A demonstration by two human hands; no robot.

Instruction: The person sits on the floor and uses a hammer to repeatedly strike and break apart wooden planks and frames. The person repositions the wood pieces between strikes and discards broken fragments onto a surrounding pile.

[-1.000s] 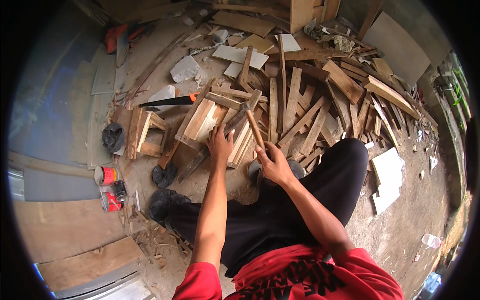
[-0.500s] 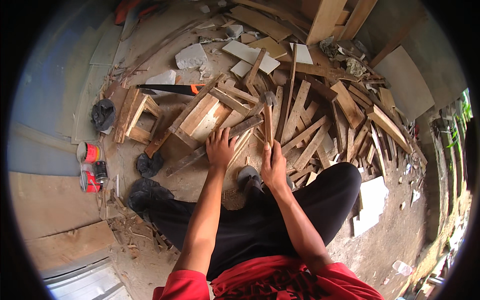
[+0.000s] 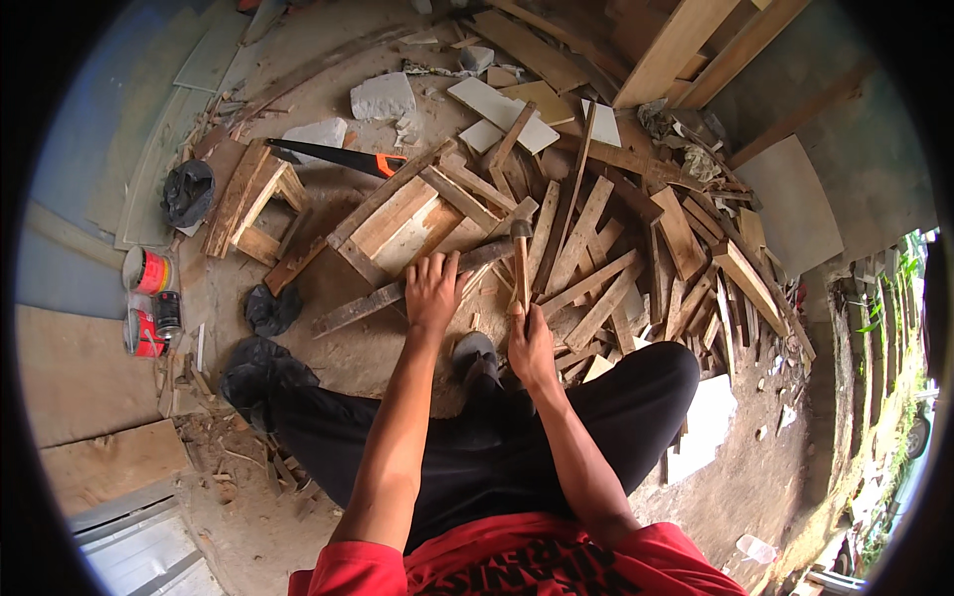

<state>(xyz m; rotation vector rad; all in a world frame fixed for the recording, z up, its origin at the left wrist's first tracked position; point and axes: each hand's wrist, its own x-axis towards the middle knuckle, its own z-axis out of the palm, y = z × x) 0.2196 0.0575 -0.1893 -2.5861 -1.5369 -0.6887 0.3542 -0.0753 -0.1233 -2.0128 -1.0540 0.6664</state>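
Observation:
My left hand [image 3: 434,290] presses over a dark, narrow wooden plank [image 3: 360,310], its fingers curled across the top edge. The plank lies slantwise, its right end raised toward the upper right. In my right hand [image 3: 531,346] is a hammer [image 3: 522,266], gripped by its wooden handle. The metal head is beside the plank's right end; whether they touch I cannot tell. Just beyond my left hand sits a wooden frame of boards [image 3: 402,226] with pale and brown panels inside.
Scrap boards [image 3: 596,233] lie heaped on the right. An orange-and-black handsaw [image 3: 343,157] rests behind the frame. Farther left are a small box-like wooden frame [image 3: 260,214], black plastic bags [image 3: 187,194] and paint cans [image 3: 146,270]. Stone chunks [image 3: 383,96] lie at the back.
The hammer has come down and nearer, its head now lower beside the plank's end. My left hand keeps its hold on the plank. The whole view has shifted slightly.

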